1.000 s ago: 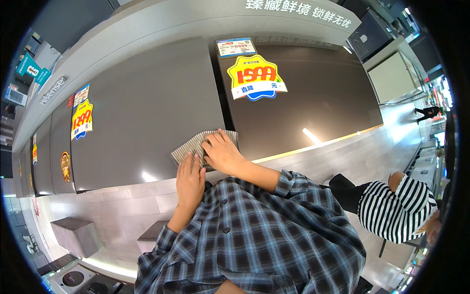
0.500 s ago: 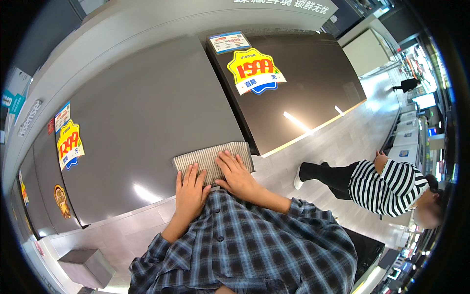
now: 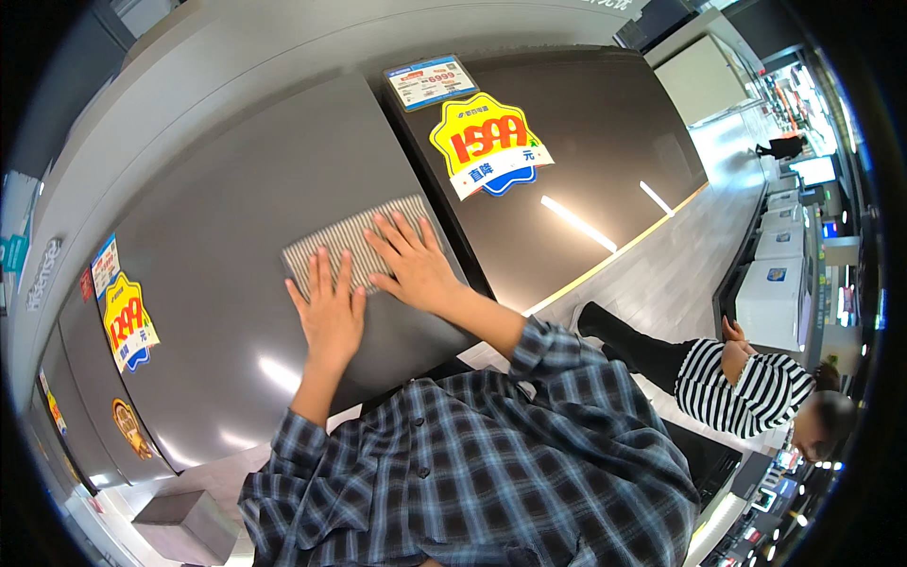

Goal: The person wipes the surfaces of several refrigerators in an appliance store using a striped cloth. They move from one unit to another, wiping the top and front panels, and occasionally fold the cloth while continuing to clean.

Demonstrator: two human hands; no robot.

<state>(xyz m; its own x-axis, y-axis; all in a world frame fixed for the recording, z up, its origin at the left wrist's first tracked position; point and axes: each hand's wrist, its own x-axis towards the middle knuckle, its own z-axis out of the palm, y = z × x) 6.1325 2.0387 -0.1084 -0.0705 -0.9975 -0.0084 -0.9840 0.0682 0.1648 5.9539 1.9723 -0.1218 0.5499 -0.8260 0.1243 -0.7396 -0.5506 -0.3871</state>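
Observation:
A beige-and-brown striped cloth [image 3: 351,238] lies spread on a smooth grey appliance panel [image 3: 217,265]. My left hand [image 3: 333,307] rests flat on the cloth's lower edge, fingers stretched out and the thumb apart. Further right, my right hand [image 3: 416,265] presses flat on the cloth with its fingers spread. Neither hand grips the cloth; the palms and fingers cover part of it. A dark gap separates the grey panel from a brown glossy panel [image 3: 576,142] on the right.
The brown panel bears a yellow star-shaped price sticker [image 3: 489,142] and a price card [image 3: 430,83]. Another yellow sticker [image 3: 128,317] is at the left. To the right stands a person in a striped top [image 3: 732,383]. A grey box-shaped stool [image 3: 189,527] sits at lower left.
Both hands and the cloth have moved up and to the left over the grey panel, away from its near edge. My arms are stretched further out.

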